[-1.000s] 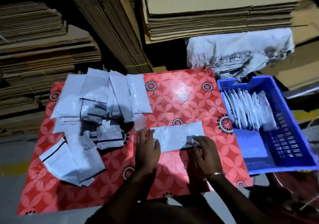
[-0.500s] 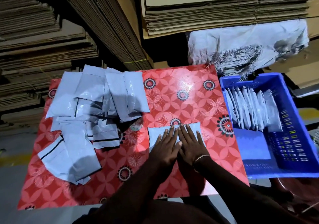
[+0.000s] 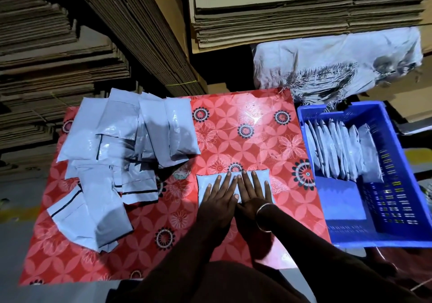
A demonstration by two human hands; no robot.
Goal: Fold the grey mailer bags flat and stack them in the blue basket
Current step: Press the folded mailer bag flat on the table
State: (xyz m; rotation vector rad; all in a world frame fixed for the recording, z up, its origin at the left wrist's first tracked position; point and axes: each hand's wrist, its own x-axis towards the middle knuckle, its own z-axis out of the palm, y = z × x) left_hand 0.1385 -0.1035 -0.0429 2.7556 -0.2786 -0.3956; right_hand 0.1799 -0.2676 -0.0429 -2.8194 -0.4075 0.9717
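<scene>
Fingers (image 3: 254,183) of both hands are straight and laid flat, close together, holding nothing by grip. The left hand (image 3: 219,197) and the right hand (image 3: 252,195) lie side by side, touching along their inner edges, palms down on a folded grey mailer bag (image 3: 203,182). The bag rests flat on the table, its long side running left to right; its left end and right end show past the hands, the middle is covered. A metal bangle (image 3: 261,214) sits on the right wrist. Both forearms enter from the lower edge of the view.

The work surface is a table with a red flowered cover (image 3: 245,120). On its left half lies a loose pile of unfolded grey mailer bags (image 3: 117,148), overlapping at mixed angles, several showing a dark strip along one edge. The pile is well apart from the bag under the hands.

Just beside the table's right edge stands the blue basket (image 3: 397,200). A row of folded bags (image 3: 339,150) stands on edge in its far half, leaning against one another; the near half shows bare perforated floor.

Beyond the basket lies a crumpled white woven sack (image 3: 327,69) with frayed threads. Stacks of flat cardboard sheets (image 3: 280,22) fill the background.
</scene>
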